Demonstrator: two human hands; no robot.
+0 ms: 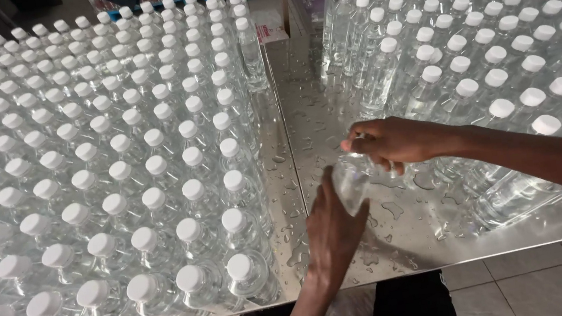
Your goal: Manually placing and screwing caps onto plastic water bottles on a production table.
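**One bottle in both hands, between two fields of white caps**

My right hand (393, 141) is closed over the top of a clear plastic bottle (351, 184), fingers wrapped around the cap end so the cap itself is hidden. My left hand (333, 230) comes up from below, its grip cupped against the bottle's lower side. The bottle sits tilted between the two, just above the wet strip of counter (305, 119) that runs between the packed rows.

I judge this to be the handling of a single bottle pulled out from the mass, with the top being gripped or checked; whatever follows calls for a firm hold, since the plastic looks wet and the steel beneath is beaded with water drops.

On my left stands a dense block of capped bottles (104, 172), upright and touching. On my right, a second block (496, 46) fills the counter to its far edge. The counter is shiny metal with a seam down the middle. Beyond it lies a pale tiled floor (525, 285), and more stacked bottles show dimly at the back of the room.
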